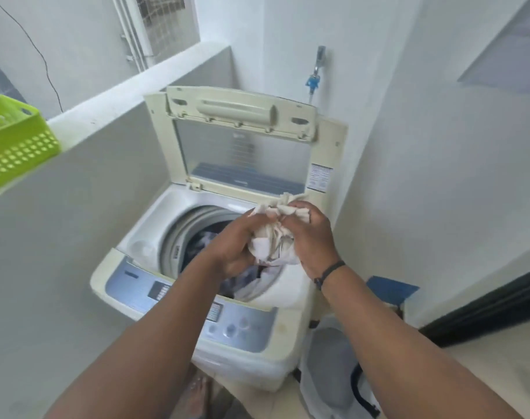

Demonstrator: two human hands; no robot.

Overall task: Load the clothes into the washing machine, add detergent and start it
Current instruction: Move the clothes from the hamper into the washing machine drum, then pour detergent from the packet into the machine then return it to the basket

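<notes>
A cream top-loading washing machine (154, 237) stands in front of me with its lid (242, 146) raised upright. Dark and pale clothes (251, 285) lie in the drum. Over the drum opening, my left hand (236, 246) and my right hand (312, 237) both grip a bunched white cloth (272, 237) between them. The blue control panel (233, 325) with its buttons runs along the machine's near edge, partly hidden by my left forearm.
A lime green perforated basket (15, 143) sits on the low wall's ledge at the left. A white laundry bag (333, 373) stands on the floor right of the machine. A tap with a blue hose fitting (313, 81) is on the back wall. My bare foot (200, 397) shows below.
</notes>
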